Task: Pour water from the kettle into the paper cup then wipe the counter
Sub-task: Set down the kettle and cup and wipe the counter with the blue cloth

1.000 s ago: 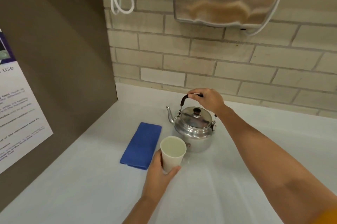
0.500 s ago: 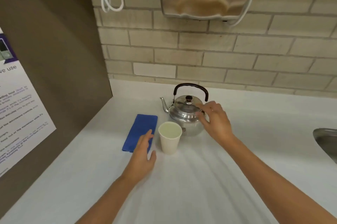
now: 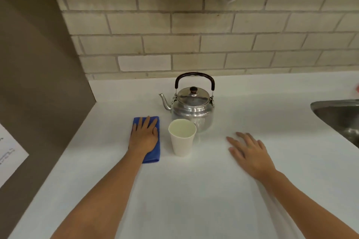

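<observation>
My left hand (image 3: 144,137) lies flat and open on the blue cloth (image 3: 153,155), right hand (image 3: 250,153) open on the table (image 3: 194,200); paper cup (image 3: 182,137) stands just right of the cloth, kettle (image 3: 192,104) behind — a rightward wipe could topple it.

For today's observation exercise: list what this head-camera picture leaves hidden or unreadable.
- Blue cloth: mostly covered by the left hand.
- Kettle: lid on, contents hidden; base hidden behind the paper cup.
- Sink: cut off by the right edge.
- Poster: cut off at left, text blurred.
</observation>
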Demonstrator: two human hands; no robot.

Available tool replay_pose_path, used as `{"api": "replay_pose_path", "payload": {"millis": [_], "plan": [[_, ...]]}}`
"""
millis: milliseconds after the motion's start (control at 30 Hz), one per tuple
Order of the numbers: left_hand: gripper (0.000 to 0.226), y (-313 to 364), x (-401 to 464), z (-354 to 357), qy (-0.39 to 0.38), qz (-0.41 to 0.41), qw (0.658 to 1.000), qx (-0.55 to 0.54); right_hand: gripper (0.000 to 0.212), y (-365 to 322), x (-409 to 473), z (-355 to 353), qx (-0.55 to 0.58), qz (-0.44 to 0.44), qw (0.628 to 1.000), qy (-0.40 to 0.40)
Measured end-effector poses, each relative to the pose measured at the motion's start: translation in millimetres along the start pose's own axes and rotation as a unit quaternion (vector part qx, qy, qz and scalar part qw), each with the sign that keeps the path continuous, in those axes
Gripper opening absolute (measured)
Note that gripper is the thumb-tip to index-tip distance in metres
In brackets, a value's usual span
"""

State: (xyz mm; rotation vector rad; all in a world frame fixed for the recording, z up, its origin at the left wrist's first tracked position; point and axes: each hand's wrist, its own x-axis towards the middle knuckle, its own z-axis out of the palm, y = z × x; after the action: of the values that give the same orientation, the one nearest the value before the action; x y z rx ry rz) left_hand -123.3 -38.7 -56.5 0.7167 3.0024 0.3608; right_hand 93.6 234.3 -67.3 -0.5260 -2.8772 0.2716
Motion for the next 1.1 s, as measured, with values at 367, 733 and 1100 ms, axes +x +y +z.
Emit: {"api": "replay_pose_path", "payload": {"millis": [367,733,1100], "plan": [[0.049,-32.1,-93.3,-2.5,0.087,-0.064,0.994,0.027,0.04,-2.0,-0.5,-1.6,0.023,0.01,1.0,-0.011],[0.052,114.6,-225.2,32.6,0.104,-0.225,0.969,0.009,0.041,13.1,-9.3,-27.3,0.037,-0.089,0.993,-0.068],[0.056,263.9,-173.2,61.4,0.103,-0.325,0.94,-0.01,0.042,94.5,7.1,-52.2,-0.01,-0.081,0.992,-0.1]]}}
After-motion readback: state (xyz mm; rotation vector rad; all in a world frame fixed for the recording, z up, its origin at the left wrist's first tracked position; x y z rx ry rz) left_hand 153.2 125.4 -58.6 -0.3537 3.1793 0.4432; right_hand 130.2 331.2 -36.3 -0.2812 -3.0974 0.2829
